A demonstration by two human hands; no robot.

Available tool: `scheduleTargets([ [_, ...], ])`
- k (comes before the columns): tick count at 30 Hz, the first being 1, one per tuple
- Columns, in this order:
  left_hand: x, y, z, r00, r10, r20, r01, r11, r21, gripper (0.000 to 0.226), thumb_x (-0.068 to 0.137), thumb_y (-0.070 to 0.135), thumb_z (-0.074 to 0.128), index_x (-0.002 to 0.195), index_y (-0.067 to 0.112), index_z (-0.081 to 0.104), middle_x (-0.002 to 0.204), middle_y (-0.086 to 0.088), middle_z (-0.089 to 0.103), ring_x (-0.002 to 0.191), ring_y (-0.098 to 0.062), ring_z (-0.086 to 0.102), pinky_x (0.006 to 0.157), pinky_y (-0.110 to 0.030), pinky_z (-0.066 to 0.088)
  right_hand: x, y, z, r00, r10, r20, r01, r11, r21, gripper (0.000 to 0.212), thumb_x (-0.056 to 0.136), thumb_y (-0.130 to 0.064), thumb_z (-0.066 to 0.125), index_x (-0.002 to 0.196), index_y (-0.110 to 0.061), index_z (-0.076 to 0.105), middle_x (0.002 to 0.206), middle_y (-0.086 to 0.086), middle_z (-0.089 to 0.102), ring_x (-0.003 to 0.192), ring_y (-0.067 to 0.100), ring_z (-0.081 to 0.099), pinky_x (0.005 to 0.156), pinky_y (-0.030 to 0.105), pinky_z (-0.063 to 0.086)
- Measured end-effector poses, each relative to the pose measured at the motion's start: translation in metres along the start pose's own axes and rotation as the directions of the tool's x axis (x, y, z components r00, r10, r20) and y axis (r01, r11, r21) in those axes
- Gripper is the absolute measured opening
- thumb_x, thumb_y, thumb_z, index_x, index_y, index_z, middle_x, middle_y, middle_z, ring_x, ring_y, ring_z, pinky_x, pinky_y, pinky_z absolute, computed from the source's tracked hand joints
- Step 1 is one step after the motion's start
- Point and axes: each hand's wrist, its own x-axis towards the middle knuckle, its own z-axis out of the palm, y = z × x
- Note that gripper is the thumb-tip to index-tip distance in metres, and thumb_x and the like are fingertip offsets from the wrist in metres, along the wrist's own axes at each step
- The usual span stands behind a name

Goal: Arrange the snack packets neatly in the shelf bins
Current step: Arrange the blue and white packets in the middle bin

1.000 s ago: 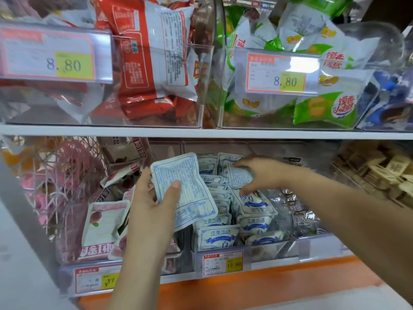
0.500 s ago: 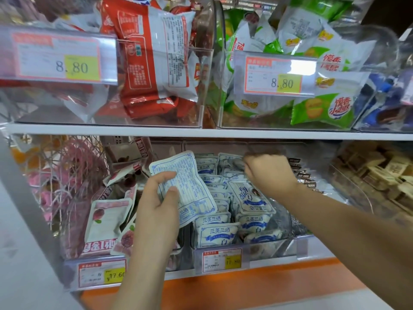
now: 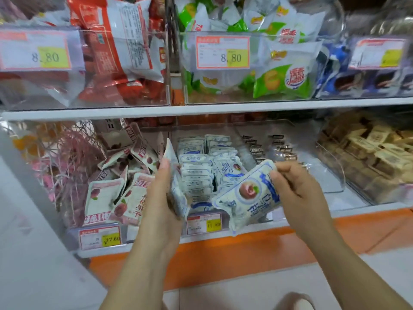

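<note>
My left hand grips a white-and-blue snack packet edge-on, in front of the middle clear bin on the lower shelf. My right hand pinches the top corner of a second white-and-blue packet, which shows a peach picture and hangs tilted before the bin's front. Inside the bin, several matching packets stand in two rows.
Left of it is a bin of red-and-white packets; to the right a clear bin with dark sachets and one with tan packets. The upper shelf holds bins of red, green and blue bags. An orange ledge runs below.
My right hand has pulled a packet out of the middle bin toward me. My left hand turned its packet from flat-on to edge-on and moved right. The view is closer.
</note>
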Motion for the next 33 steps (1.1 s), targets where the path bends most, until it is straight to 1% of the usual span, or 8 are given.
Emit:
scheduleTargets([
  [3,-0.006,0.006,-0.002,0.997,-0.071,0.003,0.071,0.987,-0.145,0.057,0.056,0.065,0.059,0.099,0.027,0.059,0.078,0.004,0.049,0.058,-0.010,0.038,0.064,-0.023,0.034,-0.007,0.010,-0.005,0.998,0.066,0.008,-0.066,0.997,0.038,0.022,0.096,-0.014,0.047,0.080,-0.026,0.056,0.077,-0.006,0.064,0.067,0.018,0.058,0.058,0.030,0.046],
  [10,0.006,0.010,-0.023,0.984,-0.142,0.110,0.168,0.942,-0.290,0.076,0.038,0.045,0.086,0.104,0.017,0.060,0.097,-0.005,0.066,0.081,-0.019,0.066,0.088,-0.047,0.049,0.005,0.013,-0.001,0.998,0.017,-0.058,-0.014,0.998,0.057,0.024,0.096,-0.013,0.047,0.081,-0.031,0.053,0.073,-0.009,0.064,0.064,-0.001,0.059,0.050,0.010,0.042],
  [14,0.008,0.017,-0.024,0.995,-0.100,0.018,0.101,0.954,-0.283,0.034,0.082,0.026,0.056,0.115,0.016,0.058,0.119,-0.012,0.066,0.110,-0.029,0.063,0.098,-0.059,0.041,0.019,0.009,0.019,0.994,-0.110,-0.006,0.110,0.994,0.004,0.022,0.096,-0.014,0.049,0.082,-0.030,0.052,0.063,0.004,0.055,0.058,0.017,0.047,0.050,0.020,0.034],
  [17,0.013,0.019,-0.028,0.998,-0.051,-0.039,0.041,0.975,-0.220,0.026,0.096,0.023,0.042,0.114,0.018,0.060,0.113,-0.006,0.068,0.108,-0.027,0.062,0.093,-0.053,0.046,0.027,0.011,0.045,0.976,-0.185,0.113,0.190,0.981,-0.032,0.014,0.096,-0.015,0.050,0.086,-0.023,0.054,0.060,-0.007,0.050,0.055,0.008,0.046,0.049,0.017,0.034],
  [20,0.020,0.021,-0.036,0.998,0.010,-0.061,-0.016,0.994,-0.110,0.022,0.097,0.025,0.043,0.097,0.020,0.065,0.093,0.000,0.072,0.082,-0.018,0.071,0.076,-0.040,0.054,0.029,0.017,0.067,0.913,-0.269,0.307,0.328,0.931,-0.159,0.009,0.094,-0.022,0.051,0.093,-0.020,0.060,0.065,-0.006,0.057,0.058,0.007,0.051,0.055,0.022,0.042],
  [22,0.023,0.022,-0.042,0.998,0.027,-0.057,-0.031,0.997,-0.067,0.022,0.098,0.025,0.044,0.102,0.021,0.065,0.096,-0.001,0.074,0.080,-0.017,0.073,0.071,-0.036,0.057,0.029,0.018,0.077,0.852,-0.241,0.464,0.377,0.898,-0.225,0.012,0.095,-0.024,0.051,0.099,-0.019,0.062,0.065,-0.007,0.054,0.060,0.013,0.050,0.059,0.033,0.045],
  [27,0.026,0.019,-0.049,0.998,0.048,-0.037,-0.047,0.999,0.018,0.021,0.097,0.022,0.046,0.101,0.016,0.065,0.094,-0.006,0.074,0.077,-0.023,0.073,0.074,-0.042,0.051,0.035,0.008,0.090,0.794,-0.113,0.598,0.349,0.889,-0.296,0.019,0.097,-0.031,0.049,0.104,-0.025,0.066,0.063,-0.003,0.060,0.059,0.016,0.051,0.062,0.031,0.045],
  [33,0.032,0.021,-0.053,0.987,0.128,-0.102,-0.122,0.991,0.061,0.018,0.097,0.018,0.046,0.106,0.021,0.063,0.095,-0.002,0.075,0.087,-0.021,0.072,0.076,-0.041,0.056,0.038,-0.002,0.097,0.631,0.051,0.774,0.357,0.867,-0.348,0.021,0.094,-0.035,0.053,0.097,-0.016,0.061,0.061,-0.006,0.045,0.056,0.010,0.042,0.054,0.028,0.033],
])
